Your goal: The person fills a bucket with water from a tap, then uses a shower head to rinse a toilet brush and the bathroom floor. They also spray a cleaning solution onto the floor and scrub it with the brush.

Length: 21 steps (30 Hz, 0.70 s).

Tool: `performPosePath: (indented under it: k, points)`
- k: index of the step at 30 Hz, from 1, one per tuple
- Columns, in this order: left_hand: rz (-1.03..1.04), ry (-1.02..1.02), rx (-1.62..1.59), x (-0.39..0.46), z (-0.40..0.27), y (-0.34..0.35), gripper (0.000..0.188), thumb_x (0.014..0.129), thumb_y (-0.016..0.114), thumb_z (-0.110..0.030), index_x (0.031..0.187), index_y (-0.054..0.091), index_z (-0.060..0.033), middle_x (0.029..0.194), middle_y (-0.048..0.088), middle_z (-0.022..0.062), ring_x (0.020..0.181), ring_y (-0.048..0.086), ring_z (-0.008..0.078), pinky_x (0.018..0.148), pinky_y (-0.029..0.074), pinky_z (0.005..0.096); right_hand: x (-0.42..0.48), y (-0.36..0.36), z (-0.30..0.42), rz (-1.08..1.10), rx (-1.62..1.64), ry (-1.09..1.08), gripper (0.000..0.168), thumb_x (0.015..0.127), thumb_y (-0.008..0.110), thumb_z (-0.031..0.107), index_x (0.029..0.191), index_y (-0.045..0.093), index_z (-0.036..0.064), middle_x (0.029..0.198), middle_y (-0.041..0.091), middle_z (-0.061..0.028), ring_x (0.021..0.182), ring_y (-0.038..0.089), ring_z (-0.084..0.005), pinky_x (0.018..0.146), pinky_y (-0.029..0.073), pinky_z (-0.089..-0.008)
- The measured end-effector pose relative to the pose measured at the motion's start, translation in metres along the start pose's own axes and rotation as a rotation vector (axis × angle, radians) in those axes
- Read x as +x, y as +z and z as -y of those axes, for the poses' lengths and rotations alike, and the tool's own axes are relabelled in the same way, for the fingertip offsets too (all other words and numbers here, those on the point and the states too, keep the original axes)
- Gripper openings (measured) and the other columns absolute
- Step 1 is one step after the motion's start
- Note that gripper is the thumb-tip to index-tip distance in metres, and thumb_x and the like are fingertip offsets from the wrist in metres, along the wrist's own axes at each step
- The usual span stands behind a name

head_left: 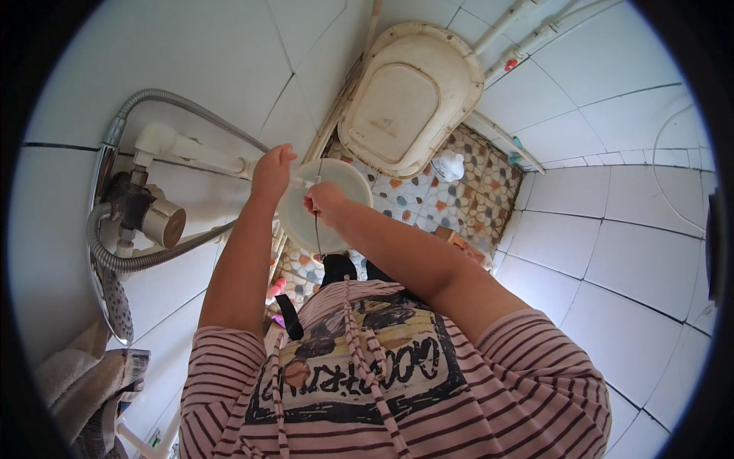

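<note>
A pale translucent bucket (358, 183) stands before me by the left wall, with a thin wire handle (318, 232) across its mouth. My right hand (325, 201) is closed around the handle's middle, over the bucket. To the left, my left hand (272, 172) is raised with curled fingers beside a white plastic pipe (215, 159). The palm side is hidden, so I cannot tell whether it grips anything. A whitish spout-like piece (299, 182) reaches over the bucket's rim between my hands.
Left, a shower mixer valve (163, 221), metal hose (189, 104) and shower head (117, 307) jut from the tiled wall; towels (94, 373) hang below. A cream plastic tub (395, 109) leans at the back. A white bottle (448, 165) rests on the pebble-patterned floor (410, 201).
</note>
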<state>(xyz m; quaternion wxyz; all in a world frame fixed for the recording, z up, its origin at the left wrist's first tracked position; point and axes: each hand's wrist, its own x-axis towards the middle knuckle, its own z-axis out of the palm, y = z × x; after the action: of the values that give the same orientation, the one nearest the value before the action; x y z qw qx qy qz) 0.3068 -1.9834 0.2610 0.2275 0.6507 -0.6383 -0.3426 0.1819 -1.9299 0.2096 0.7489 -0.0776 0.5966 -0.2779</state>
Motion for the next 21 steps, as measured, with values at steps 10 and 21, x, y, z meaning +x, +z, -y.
performPosePath:
  k: [10, 21]
  points:
    - [-0.044, 0.012, -0.015, -0.006, 0.006, -0.002, 0.036, 0.090, 0.042, -0.029, 0.109, 0.056, -0.0012, 0.099, 0.063, 0.0149, 0.096, 0.058, 0.0302, 0.083, 0.044, 0.0351, 0.001, -0.017, 0.004, 0.009, 0.038, 0.032, 0.012, 0.079, 0.052, 0.000, 0.091, 0.051, 0.000, 0.076, 0.054, -0.0114, 0.067, 0.054, -0.0212, 0.057, 0.045, -0.0348]
    - [-0.136, 0.095, 0.065, -0.056, -0.025, -0.036, 0.030, 0.088, 0.041, -0.016, 0.111, 0.055, -0.0030, 0.096, 0.059, 0.0195, 0.090, 0.056, 0.0329, 0.077, 0.043, 0.0401, -0.019, -0.004, 0.021, -0.083, -0.056, 0.000, 0.005, 0.078, 0.048, 0.000, 0.083, 0.051, 0.000, 0.072, 0.053, -0.0110, 0.062, 0.053, -0.0209, 0.055, 0.045, -0.0335]
